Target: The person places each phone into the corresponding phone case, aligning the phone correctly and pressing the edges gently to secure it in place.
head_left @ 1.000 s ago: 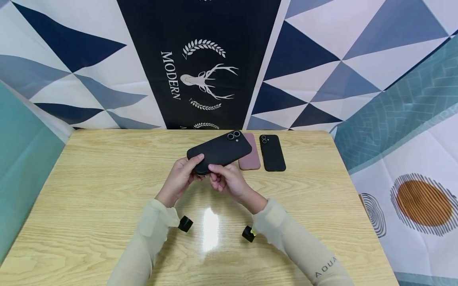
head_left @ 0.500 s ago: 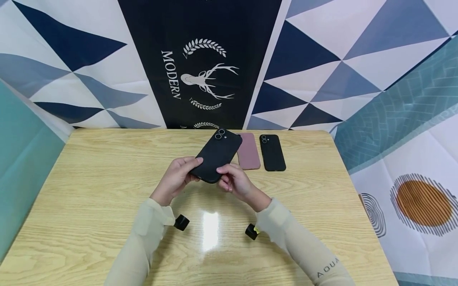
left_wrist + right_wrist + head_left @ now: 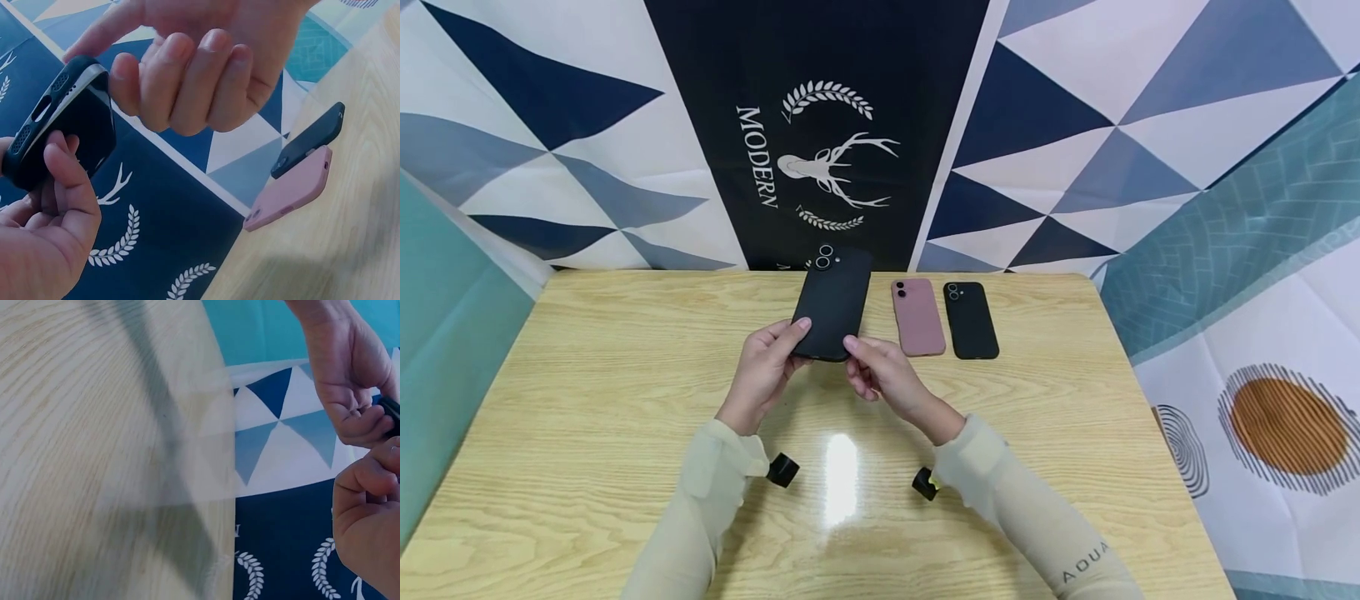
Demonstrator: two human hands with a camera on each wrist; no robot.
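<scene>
A phone in a black case [image 3: 832, 300] is held up over the back of the table, its back with two camera rings toward the head camera. My left hand [image 3: 764, 371] grips its lower left side, thumb on the back and fingers behind. My right hand [image 3: 887, 375] pinches the lower right corner of the case, its other fingers curled below. In the left wrist view, the case's bottom end [image 3: 44, 112] shows speaker holes and a port opening; a silver phone edge shows at one corner, apart from the case rim. In the right wrist view, the phone is mostly cut off.
To the right on the wooden table [image 3: 625, 400], a pink phone case [image 3: 920, 321] lies beside another black one [image 3: 973, 323]; whether phones are inside, I cannot tell. A patterned cloth [image 3: 1037, 125] hangs behind the back edge. Small black devices [image 3: 783, 470] sit at both wrists.
The phone in its black case has turned from slanting right to nearly upright and moved left, uncovering the pink case. Both hands keep their hold at its lower end.
</scene>
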